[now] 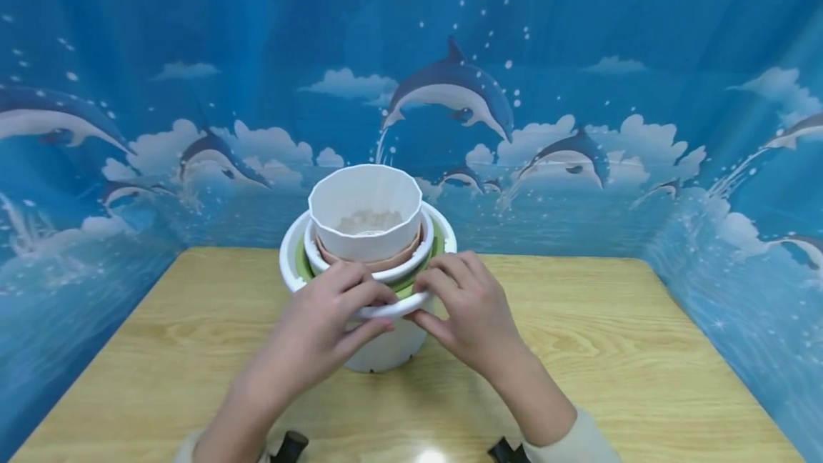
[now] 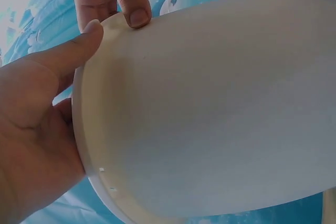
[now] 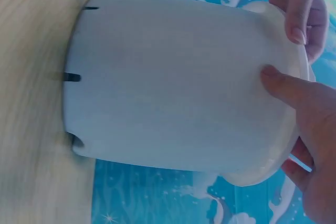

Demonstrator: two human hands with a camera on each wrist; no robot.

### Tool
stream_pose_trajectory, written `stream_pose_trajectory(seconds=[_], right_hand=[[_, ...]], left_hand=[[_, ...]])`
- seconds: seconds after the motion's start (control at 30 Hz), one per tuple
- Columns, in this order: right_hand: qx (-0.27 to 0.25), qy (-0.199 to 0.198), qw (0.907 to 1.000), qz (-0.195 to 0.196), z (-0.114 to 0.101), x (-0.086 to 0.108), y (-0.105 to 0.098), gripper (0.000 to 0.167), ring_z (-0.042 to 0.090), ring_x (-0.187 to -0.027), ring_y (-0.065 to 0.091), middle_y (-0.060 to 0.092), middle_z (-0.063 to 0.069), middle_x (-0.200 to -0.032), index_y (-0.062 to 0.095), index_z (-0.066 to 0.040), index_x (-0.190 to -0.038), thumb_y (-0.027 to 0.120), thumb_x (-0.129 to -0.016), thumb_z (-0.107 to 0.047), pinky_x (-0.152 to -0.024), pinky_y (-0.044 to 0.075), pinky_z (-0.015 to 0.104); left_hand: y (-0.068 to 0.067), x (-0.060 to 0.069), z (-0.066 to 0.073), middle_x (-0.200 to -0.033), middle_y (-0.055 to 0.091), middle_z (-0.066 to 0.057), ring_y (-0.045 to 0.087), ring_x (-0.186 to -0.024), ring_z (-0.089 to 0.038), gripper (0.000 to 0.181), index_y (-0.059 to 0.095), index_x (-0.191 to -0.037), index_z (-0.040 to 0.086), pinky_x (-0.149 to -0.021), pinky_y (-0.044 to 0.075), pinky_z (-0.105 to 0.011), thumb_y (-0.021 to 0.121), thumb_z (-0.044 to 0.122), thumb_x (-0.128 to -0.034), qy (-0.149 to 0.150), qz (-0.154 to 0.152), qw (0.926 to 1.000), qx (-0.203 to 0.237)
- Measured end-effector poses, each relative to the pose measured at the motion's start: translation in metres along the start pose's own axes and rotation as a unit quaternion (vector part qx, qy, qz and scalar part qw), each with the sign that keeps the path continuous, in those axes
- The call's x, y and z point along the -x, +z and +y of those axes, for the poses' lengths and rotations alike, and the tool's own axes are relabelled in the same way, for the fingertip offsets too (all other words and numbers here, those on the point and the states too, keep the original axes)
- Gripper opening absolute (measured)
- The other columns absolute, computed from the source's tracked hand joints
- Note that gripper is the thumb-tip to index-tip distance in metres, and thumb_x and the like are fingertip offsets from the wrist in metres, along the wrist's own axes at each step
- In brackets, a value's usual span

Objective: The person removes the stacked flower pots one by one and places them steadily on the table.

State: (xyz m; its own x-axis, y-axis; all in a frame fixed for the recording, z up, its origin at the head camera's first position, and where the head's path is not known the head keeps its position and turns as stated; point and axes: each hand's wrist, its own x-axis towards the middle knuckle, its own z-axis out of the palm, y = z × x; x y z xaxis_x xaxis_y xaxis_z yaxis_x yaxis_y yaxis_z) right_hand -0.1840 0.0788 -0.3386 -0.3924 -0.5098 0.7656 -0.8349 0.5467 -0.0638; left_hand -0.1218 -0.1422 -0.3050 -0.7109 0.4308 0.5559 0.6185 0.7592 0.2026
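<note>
Pots nested, middle ones mostly hidden, left hand, right hand gripping rim

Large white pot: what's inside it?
The large white pot holds a green pot, a smaller white pot, a brownish pot and, innermost, a faceted white pot. Those hide its floor and lower inner walls.

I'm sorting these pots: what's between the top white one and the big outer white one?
In the head view, outward: a brown pot, a middle white pot, then a green pot.
</note>
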Motion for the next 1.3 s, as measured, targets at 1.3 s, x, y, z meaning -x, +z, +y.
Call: stream_pose_trajectory(seconds=[1.3], right_hand=[[-0.019,0.045,0.994,-0.098,0.034,0.008,-0.069,0.04,0.003,-0.083,0.046,0.058,-0.02,-0.085,0.058,-0.027,-0.08,0.094,-0.063,-0.028,-0.067,0.046,0.025]], left_hand=[[-0.021,0.01,-0.05,-0.104,0.06,0.019,0.053,-0.105,-0.004,0.035,0.068,-0.091,0.03,-0.088,0.052,-0.036,0.085,0.051,-0.0692,0.02,-0.012,0.998,0.059]])
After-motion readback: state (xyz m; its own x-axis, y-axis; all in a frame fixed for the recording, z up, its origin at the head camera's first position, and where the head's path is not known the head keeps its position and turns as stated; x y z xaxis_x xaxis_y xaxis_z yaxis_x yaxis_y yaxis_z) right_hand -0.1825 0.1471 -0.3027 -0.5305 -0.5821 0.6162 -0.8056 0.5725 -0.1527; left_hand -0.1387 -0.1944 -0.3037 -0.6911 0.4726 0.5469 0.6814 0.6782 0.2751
